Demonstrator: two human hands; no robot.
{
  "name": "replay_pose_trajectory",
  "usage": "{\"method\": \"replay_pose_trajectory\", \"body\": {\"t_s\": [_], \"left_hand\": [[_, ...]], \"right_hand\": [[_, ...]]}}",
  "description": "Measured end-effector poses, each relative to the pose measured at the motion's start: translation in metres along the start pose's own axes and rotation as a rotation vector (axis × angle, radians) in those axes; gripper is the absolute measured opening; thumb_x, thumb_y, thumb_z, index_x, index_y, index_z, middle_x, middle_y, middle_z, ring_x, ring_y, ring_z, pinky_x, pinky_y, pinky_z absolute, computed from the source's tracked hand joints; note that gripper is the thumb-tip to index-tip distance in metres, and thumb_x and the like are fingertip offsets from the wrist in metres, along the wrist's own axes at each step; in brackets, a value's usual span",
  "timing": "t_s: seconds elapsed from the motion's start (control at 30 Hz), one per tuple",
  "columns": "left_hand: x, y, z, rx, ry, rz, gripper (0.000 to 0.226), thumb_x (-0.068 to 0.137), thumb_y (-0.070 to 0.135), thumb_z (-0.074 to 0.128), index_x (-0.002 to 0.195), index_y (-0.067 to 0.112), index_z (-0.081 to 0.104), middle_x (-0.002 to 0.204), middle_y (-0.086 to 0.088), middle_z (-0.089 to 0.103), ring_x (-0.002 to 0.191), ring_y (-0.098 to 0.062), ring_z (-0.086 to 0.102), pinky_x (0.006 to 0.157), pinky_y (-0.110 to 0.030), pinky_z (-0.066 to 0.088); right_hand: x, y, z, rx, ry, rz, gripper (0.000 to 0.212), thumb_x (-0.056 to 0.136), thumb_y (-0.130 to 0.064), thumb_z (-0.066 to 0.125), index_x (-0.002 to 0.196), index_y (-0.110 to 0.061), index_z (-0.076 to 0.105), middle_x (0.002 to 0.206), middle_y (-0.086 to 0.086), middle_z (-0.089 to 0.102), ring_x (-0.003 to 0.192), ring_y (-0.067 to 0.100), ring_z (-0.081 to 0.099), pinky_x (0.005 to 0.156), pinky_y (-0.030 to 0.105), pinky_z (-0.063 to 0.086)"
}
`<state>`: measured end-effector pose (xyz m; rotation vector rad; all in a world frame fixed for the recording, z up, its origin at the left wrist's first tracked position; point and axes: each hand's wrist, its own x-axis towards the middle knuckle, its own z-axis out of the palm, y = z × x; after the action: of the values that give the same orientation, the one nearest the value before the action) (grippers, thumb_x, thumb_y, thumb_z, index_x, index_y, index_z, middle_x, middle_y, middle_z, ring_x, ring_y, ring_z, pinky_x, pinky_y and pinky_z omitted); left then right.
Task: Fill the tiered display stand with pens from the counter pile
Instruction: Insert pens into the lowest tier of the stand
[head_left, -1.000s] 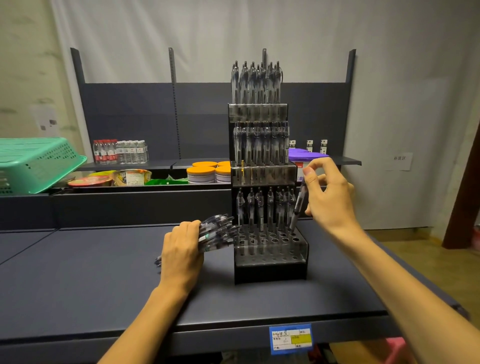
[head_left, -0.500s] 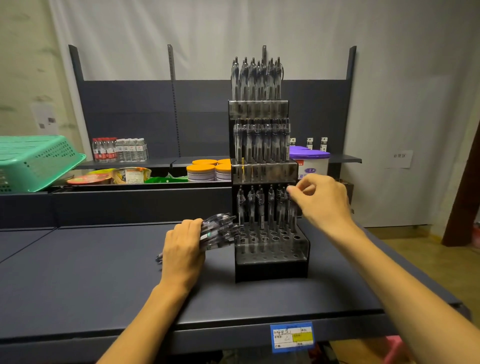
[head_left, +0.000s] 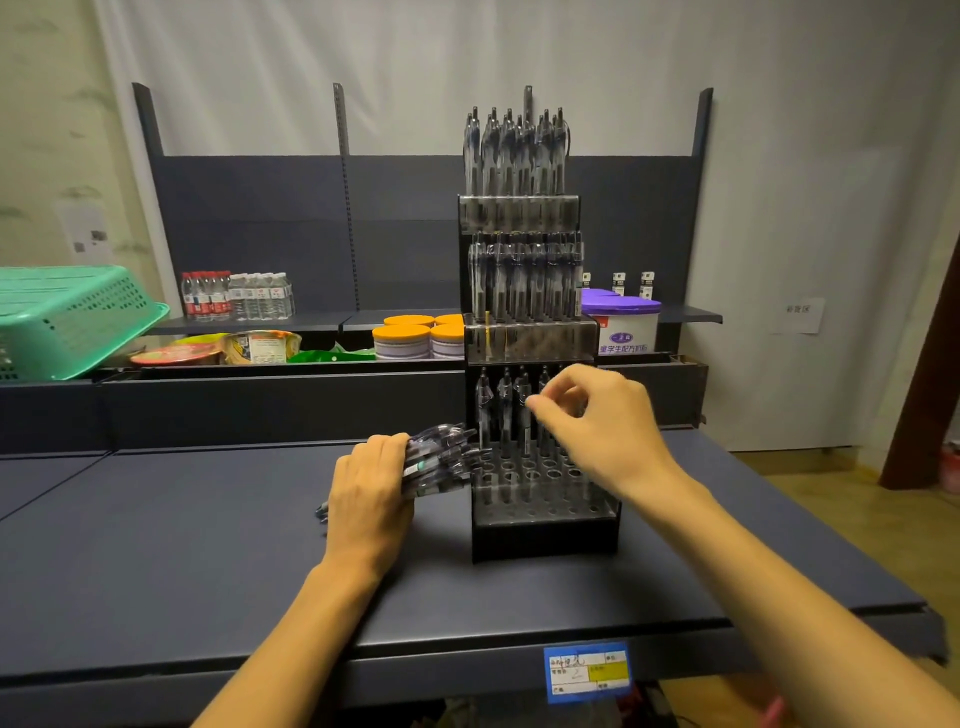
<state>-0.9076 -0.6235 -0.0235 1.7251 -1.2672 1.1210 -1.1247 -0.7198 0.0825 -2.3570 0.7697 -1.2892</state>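
A: Left hand (head_left: 370, 499) grips a bundle of pens (head_left: 439, 460), fingers curled over it, resting on the dark counter (head_left: 171, 545) just left of the display stand (head_left: 540, 535). Pen tips poke out toward the stand, touching or nearly touching its left edge.

B: Right hand (head_left: 605, 423)?

A: Up in front of the stand's bottom tier, fingers loosely curled, thumb and forefinger close together. Nothing visible in it, but can't tell for sure; the pinch overlaps the standing pens.

B: Stand state?

A: Black, three tiers. Top tier pens (head_left: 514, 150) full and upright, middle tier pens (head_left: 524, 280) full. Bottom tier has a back row of pens (head_left: 504, 410) standing; the front holes (head_left: 530, 475) are open.

B: Background, quick.

A: Green basket (head_left: 67, 317) far left, water bottles (head_left: 236, 296) on the rear shelf, orange-lidded tubs (head_left: 415, 338) beside the stand, purple-lidded tub (head_left: 623, 322) behind it on the right. Blue and yellow price label (head_left: 589, 670) on the counter's front edge.
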Motion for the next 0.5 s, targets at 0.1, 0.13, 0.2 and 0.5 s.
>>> {"method": "replay_pose_trajectory", "body": {"t_s": [0.1,0.13,0.2,0.5], "left_hand": [[0.0,0.001,-0.003,-0.008,-0.003,-0.01,0.027,0.075,0.007,0.046,0.101,0.014,0.047,0.079,-0.01,0.057,0.067,-0.027,0.045,0.058,-0.033,0.032],[0.0,0.002,-0.004,-0.011,-0.003,-0.012,0.026,0.076,0.009,0.042,0.101,0.014,0.047,0.079,-0.009,0.057,0.067,-0.026,0.044,0.058,-0.033,0.031],[0.0,0.002,-0.005,-0.019,-0.001,-0.007,0.027,0.075,0.008,0.043,0.101,0.014,0.047,0.079,-0.01,0.057,0.067,-0.026,0.044,0.058,-0.032,0.029],[0.001,0.002,-0.005,-0.049,-0.005,0.002,0.034,0.071,0.003,0.055,0.102,0.013,0.046,0.078,-0.013,0.058,0.063,-0.031,0.05,0.06,-0.033,0.03]], "right_hand": [[-0.005,-0.007,0.01,0.053,-0.199,-0.018,0.019,0.087,-0.035,0.068,0.085,-0.018,0.075,0.069,-0.009,0.066,0.065,0.002,0.059,0.065,0.02,0.046],[-0.006,-0.008,0.013,0.06,-0.254,-0.026,0.019,0.087,-0.035,0.068,0.088,-0.018,0.075,0.073,-0.009,0.067,0.067,0.002,0.06,0.067,0.02,0.048],[-0.008,-0.009,0.019,0.052,-0.328,-0.041,0.017,0.087,-0.034,0.068,0.093,-0.02,0.076,0.08,-0.008,0.07,0.072,0.002,0.062,0.069,0.02,0.05],[-0.013,-0.01,0.029,0.024,-0.376,-0.066,0.016,0.093,-0.029,0.06,0.099,-0.02,0.072,0.086,-0.011,0.064,0.08,0.003,0.059,0.067,0.015,0.039]]}}
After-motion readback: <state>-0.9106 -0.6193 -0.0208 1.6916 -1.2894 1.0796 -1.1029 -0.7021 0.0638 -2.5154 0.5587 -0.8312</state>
